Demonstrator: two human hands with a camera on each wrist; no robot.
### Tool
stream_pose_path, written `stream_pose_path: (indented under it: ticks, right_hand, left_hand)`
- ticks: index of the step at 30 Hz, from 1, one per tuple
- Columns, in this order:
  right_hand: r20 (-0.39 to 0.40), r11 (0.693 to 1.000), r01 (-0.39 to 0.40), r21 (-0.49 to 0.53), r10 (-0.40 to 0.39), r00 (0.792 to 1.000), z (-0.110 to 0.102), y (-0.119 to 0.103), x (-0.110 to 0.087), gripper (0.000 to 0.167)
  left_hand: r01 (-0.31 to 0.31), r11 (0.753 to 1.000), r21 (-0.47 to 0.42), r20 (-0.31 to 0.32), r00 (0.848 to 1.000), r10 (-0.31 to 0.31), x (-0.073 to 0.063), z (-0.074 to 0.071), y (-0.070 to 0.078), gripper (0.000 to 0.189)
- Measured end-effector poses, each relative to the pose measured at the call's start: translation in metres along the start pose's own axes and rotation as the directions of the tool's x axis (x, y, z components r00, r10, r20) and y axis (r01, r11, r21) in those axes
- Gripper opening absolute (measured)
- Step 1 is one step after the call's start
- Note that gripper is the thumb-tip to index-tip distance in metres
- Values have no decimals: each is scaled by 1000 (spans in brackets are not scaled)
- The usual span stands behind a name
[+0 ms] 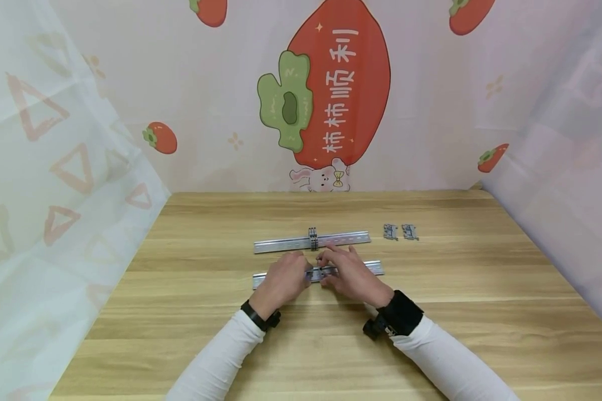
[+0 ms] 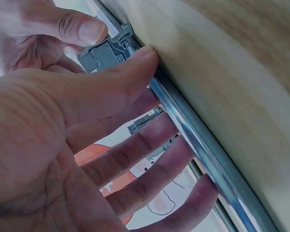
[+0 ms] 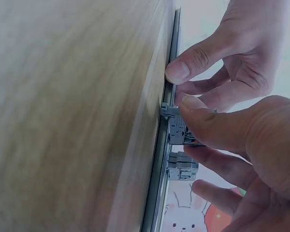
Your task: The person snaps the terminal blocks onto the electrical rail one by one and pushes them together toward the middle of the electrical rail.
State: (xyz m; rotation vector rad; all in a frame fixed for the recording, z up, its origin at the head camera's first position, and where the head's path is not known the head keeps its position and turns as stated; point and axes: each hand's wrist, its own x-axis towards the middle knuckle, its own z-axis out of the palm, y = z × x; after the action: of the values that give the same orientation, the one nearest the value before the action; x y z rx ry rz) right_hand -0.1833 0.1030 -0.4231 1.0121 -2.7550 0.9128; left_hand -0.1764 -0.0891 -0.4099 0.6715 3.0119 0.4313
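A slotted metal DIN rail [image 1: 375,268] lies crosswise on the table under both hands. My left hand [image 1: 287,278] grips its long edges left of the middle, thumb on the near edge and fingertips along the far one, as the left wrist view shows of the rail [image 2: 193,130]. Just to the right, my right hand [image 1: 353,275] pinches a grey terminal block [image 3: 176,128] between thumb and fingers. That block stands across the rail, its clipped foot right at the near edge. In the head view the fingers hide most of it.
Behind lies a second DIN rail [image 1: 286,244], with a small stack of terminal blocks [image 1: 313,238] standing across its middle. To its right, two loose terminal blocks [image 1: 391,231] lie flat on the wooden table [image 1: 461,262]. A printed cloth [image 1: 205,100] hangs at the table's back edge.
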Motion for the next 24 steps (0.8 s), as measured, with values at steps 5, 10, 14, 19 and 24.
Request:
stream_pose_path:
  ticks: [5,10,14,19,24]
  right_hand:
    - [-15,1000,15,-15,-15,1000,1,1,0,31]
    - [-29,999,35,-42,-36,999,2,0,1,32]
    - [-26,999,28,-26,-29,999,2,-1,2,31]
    - [-32,999,35,-17,-36,999,3,0,3,31]
    - [-22,1000,17,4,-17,1000,4,0,3,32]
  left_hand:
    - [36,999,-14,33,999,-35,0,-3,-2,19]
    - [38,999,-20,42,998,-37,-2,-4,-2,16]
    - [30,999,-26,42,999,-29,-2,-4,-3,17]
    - [37,999,-11,34,999,-37,-1,-6,-3,20]
    - [33,999,-7,37,999,-33,0,-5,-2,20]
